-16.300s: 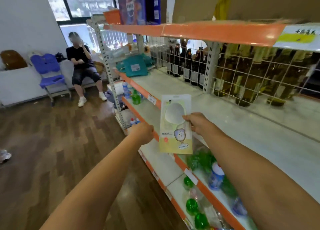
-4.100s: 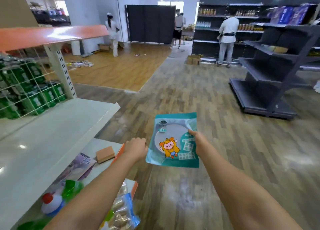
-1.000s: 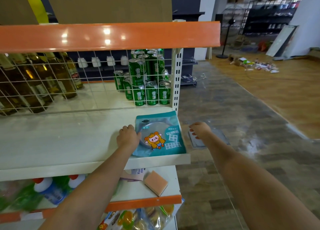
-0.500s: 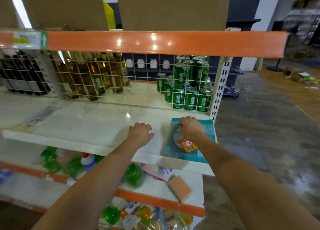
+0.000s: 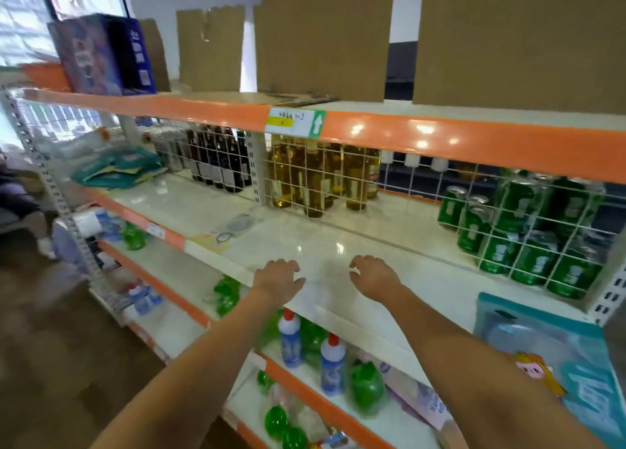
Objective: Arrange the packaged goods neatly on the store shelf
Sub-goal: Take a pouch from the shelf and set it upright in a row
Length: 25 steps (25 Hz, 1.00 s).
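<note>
A: Hands?
B: Left hand [image 5: 278, 277] over the near edge of the white shelf [image 5: 338, 245], palm down, fingers loosely spread, holding nothing. Right hand [image 5: 372, 276] just to its right, same height, fingers slack and a bit curled, also empty. Can't tell whether either touches the shelf; pic is motion-blurred.

A: Packaged goods, where?
B: Teal pack [image 5: 555, 353] w/ a cartoon figure lies flat at the near right end of the shelf, well apart from both hands, partly behind the right forearm. A pale flat pack [image 5: 227, 231] lies on the same shelf, left and far of the left hand, near the front edge. A heap of teal packs [image 5: 118, 170] sits at the far left end.

A: Behind the shelf?
B: Wire grid [image 5: 338, 164] along the back. Through it: dark bottles [image 5: 220, 160] left, amber bottles [image 5: 318, 174] centre, green cans [image 5: 521, 231] right.

A: Above, below?
B: Top shelf w/ orange edge strip [image 5: 440, 140] carries cardboard boxes [image 5: 325, 35] and a blue box [image 5: 101, 52] far left. Lower shelf: white-blue bottles w/ red caps [image 5: 332, 364], green bottles [image 5: 367, 386] beside them
</note>
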Available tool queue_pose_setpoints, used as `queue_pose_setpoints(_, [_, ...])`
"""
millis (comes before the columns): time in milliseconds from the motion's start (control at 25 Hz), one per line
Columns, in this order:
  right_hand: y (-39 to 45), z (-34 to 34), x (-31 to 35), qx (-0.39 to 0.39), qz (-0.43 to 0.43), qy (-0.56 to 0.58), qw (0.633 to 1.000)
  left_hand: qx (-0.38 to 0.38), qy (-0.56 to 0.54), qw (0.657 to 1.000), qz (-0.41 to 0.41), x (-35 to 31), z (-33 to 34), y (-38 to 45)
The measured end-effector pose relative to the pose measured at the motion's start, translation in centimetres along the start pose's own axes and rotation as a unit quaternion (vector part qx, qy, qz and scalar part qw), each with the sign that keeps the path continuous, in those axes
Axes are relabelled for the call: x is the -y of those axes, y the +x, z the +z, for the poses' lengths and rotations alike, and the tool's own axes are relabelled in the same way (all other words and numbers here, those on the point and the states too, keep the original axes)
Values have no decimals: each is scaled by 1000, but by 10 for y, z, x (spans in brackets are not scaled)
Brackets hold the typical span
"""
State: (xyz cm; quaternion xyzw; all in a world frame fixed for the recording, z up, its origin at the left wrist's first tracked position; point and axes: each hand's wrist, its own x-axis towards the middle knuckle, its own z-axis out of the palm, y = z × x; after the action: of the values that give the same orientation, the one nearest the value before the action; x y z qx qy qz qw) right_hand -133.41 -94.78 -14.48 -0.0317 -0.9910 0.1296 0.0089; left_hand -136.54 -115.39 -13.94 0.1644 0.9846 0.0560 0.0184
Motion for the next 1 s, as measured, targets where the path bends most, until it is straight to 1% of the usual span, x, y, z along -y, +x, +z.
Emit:
queue_pose_setpoints(120, [42,9,66,8,-38,0,999,-13,4,999,-49,71,-18,6])
queue_pose_setpoints(240, [80,15,133,0,-80,16,997,-43,9,996,-71,136,-36,9])
queue_pose_setpoints(320, [100,22,168,-4,-105,22,994,-41,13,995,-90,168,-43,11])
queue_pose_setpoints(440, [128,47,217,19,-137,17,990,-34,10,991,-128,218,-41,14])
queue_pose_setpoints(600, [165,79,266,55,-175,-4,983,-22,7,986,-167,274,-26,26])
queue_pose_setpoints(760, [227,94,303,85,-221,-15,971,-44,6,976,-213,324,-32,55])
queue_pose_setpoints(1000, [305,105,364,87,-270,-2,959,-66,-17,958,-278,388,-42,86])
